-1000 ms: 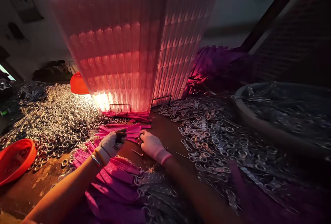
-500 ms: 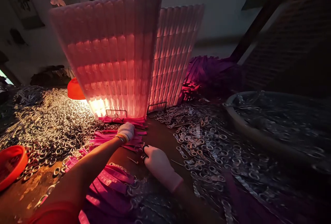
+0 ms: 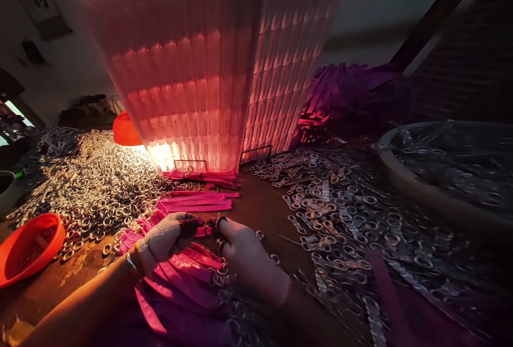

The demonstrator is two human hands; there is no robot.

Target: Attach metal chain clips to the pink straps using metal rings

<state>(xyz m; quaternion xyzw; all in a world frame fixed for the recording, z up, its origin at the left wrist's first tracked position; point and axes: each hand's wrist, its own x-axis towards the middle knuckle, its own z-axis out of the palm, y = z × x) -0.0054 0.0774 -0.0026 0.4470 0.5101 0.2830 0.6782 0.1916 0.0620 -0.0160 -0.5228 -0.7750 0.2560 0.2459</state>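
Head view: the left hand (image 3: pixel 166 236) has its fingers pinched on a pink strip (image 3: pixel 203 231) above the bench (image 3: pixel 258 202); the right hand (image 3: pixel 250 256) meets its end – closure unclear. Seemingly mid-handling – next move calls for steady alignment.

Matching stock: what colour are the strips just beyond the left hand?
The strips look pink; head view.

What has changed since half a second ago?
The pale-gloved left hand has drawn back toward the person from the flat pink strips, beside the pale-gloved right hand; a pink strip, seemingly held, now shows between them. The red plastic bowl stayed put.
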